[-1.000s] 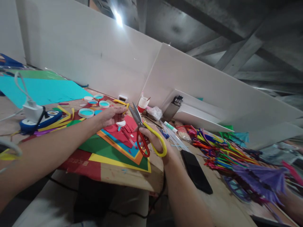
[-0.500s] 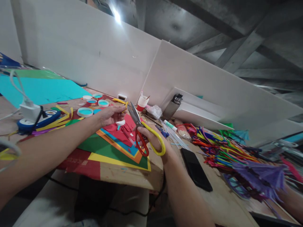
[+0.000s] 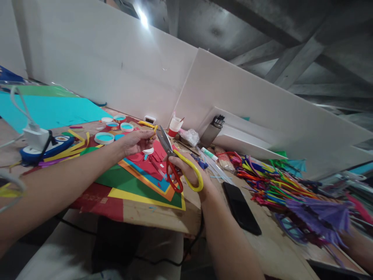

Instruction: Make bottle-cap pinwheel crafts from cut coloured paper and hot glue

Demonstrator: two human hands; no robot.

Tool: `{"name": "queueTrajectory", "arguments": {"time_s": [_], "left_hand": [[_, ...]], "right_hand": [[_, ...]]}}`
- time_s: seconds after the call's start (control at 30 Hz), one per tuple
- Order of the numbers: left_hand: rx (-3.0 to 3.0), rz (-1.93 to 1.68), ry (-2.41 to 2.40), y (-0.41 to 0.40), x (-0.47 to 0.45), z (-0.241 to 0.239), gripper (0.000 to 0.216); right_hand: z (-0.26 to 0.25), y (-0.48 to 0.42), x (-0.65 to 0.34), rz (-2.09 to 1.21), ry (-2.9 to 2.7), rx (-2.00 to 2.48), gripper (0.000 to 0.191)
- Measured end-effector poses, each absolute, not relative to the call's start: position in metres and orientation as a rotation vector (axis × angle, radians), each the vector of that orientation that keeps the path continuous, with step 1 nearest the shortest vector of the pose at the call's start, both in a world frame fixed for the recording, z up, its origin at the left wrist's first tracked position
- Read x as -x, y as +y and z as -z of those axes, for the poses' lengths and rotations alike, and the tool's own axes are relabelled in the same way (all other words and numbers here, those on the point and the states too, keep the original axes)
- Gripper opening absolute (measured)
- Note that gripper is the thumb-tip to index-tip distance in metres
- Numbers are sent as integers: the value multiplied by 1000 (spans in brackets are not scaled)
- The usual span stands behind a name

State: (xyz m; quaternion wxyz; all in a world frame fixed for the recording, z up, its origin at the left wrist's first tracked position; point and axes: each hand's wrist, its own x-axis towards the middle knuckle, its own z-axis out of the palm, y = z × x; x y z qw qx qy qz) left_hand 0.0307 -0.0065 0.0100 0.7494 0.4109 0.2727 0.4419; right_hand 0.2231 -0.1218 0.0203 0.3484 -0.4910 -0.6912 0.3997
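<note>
My left hand (image 3: 136,143) is closed in a pinch on a small yellow paper strip (image 3: 154,130), held up above the table. A pair of scissors (image 3: 181,165) with one red and one yellow handle loop sits in my right hand (image 3: 183,168). Its blades point up and to the left, slightly apart, with their tips beside the yellow strip. Whether the blades touch the strip I cannot tell. Beneath both hands lie red paper pieces (image 3: 159,155) on a stack of coloured sheets, with a green sheet (image 3: 128,184) among them.
Several round tubs of blue stuff (image 3: 104,138) stand at left, near a power strip (image 3: 46,149). A black phone (image 3: 241,208) lies right of my right wrist. Beyond are paper cups (image 3: 175,126), a bottle (image 3: 212,130), colourful pipe cleaners (image 3: 271,182) and another person's arm (image 3: 358,249).
Almost nothing differs. Both hands keep the strip and the scissors in nearly the same place, and the view has shifted only slightly.
</note>
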Motion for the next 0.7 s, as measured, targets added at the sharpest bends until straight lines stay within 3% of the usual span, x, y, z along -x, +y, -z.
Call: {"name": "queueTrajectory", "arguments": {"time_s": [0.7], "left_hand": [[-914,-972,606,-7,-31,-8,10]], "right_hand": [[-15,-122,-224,-1078,-1686,1222,28]]}}
